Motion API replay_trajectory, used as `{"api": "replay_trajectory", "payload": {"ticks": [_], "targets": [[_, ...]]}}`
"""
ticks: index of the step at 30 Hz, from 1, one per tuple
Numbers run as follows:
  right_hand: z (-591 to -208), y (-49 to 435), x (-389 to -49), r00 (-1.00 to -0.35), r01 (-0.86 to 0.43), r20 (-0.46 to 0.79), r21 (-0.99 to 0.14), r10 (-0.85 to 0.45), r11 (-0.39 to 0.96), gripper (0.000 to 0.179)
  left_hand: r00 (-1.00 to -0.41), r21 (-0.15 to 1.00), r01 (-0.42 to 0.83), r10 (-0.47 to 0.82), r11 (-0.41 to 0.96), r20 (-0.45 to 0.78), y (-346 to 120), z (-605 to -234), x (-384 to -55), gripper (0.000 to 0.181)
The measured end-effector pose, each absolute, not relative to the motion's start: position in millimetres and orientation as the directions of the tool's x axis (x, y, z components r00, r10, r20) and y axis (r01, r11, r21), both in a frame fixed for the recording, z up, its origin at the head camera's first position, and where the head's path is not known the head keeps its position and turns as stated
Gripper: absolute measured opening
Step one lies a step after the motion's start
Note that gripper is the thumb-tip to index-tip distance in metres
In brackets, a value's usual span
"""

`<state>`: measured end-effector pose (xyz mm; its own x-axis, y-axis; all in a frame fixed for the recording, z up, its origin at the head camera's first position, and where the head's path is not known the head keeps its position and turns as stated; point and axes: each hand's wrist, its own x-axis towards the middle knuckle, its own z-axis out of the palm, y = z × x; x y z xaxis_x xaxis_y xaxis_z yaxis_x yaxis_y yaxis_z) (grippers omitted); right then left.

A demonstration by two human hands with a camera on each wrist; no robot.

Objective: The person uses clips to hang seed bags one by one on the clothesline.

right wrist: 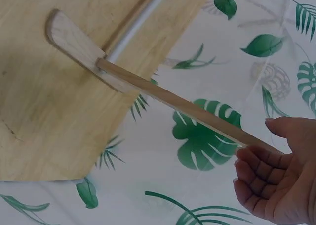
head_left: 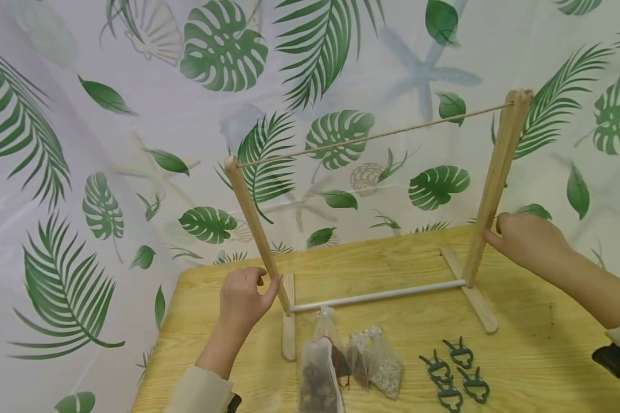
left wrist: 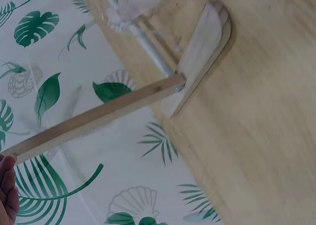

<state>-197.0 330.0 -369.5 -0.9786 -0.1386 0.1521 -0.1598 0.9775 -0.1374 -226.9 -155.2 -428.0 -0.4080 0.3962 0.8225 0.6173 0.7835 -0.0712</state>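
Observation:
A wooden stand with a left post [head_left: 255, 229], a right post [head_left: 492, 189] and a cord [head_left: 372, 137] strung between their tops stands on the table. A white rod [head_left: 377, 295] joins the posts low down. My left hand [head_left: 243, 298] touches the lower left post with its thumb, fingers loosely bent. At the right post my right hand [head_left: 534, 244] rests its thumb tip against the wood. In the right wrist view this hand's fingers [right wrist: 256, 175] are relaxed beside the post, not wrapped tightly round it. Only fingertips [left wrist: 7, 185] show in the left wrist view, by the post.
Several small sheer drawstring bags [head_left: 320, 376] lie in front of the rod, one holding silvery bits [head_left: 386, 373]. Right of them are several dark green plastic clips [head_left: 475, 384]. Leaf-patterned sheeting [head_left: 134, 143] hangs behind and left of the wooden table [head_left: 537, 344].

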Motion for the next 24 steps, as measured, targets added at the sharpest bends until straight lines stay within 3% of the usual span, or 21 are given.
{"api": "replay_trajectory", "payload": {"ticks": [4,7,11,14,24], "targets": [[-387.8,325.7,-191.8,-0.984,-0.157,0.113,-0.18,-0.138,0.971,0.034,-0.414,-0.039,0.66,0.406,0.751,0.814,-157.4,-440.0,-219.8,0.024],[-402.1,322.5,-188.5,-0.988,-0.144,0.084,-0.202,-0.129,0.969,0.036,-0.41,-0.049,0.67,0.425,0.74,0.807,-158.4,-443.7,-216.7,0.036],[-419.5,317.2,-182.8,-0.993,-0.12,0.014,-0.242,-0.12,0.963,0.037,-0.346,-0.14,0.668,0.471,0.731,0.811,-152.6,-446.4,-211.5,0.048],[-432.1,312.3,-178.3,-0.99,-0.123,-0.036,-0.276,-0.138,0.953,0.034,-0.3,-0.184,0.684,0.502,0.706,0.811,-142.5,-451.1,-206.6,0.047],[-481.9,298.6,-171.1,-0.973,-0.132,-0.159,-0.22,-0.169,0.967,0.033,-0.326,-0.118,0.844,0.675,0.523,0.662,-118.1,-485.0,-194.3,0.03]]}}
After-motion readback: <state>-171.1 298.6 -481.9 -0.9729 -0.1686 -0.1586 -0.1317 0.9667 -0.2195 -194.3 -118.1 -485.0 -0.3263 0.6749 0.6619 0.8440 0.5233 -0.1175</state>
